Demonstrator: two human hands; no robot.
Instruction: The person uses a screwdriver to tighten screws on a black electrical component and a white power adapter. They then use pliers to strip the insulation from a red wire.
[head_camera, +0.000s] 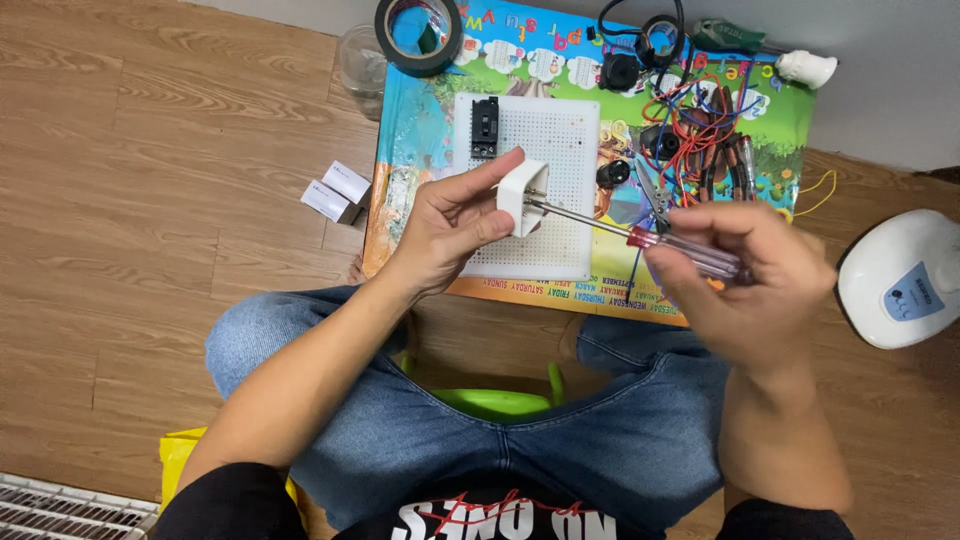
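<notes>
- The left hand (452, 222) is clamped on a small white plastic block-shaped fitting (522, 197), thumb on its near face and fingers over the top, raised above a white perforated board (540, 150).
- The right hand (745, 275) is closed around the clear red-tinted handle of a slim metal-shafted screwdriver (640, 235); its tip meets the fitting's side.
- The fitting looks light, rigid and smooth, likely to twist under pressure; gripping opposite flat faces seems safest.
- Both forearms reach forward over denim-clad knees, wrists angled inward.
- A colourful printed mat (420, 130) lies on the wooden floor (150, 180) beneath the board.
</notes>
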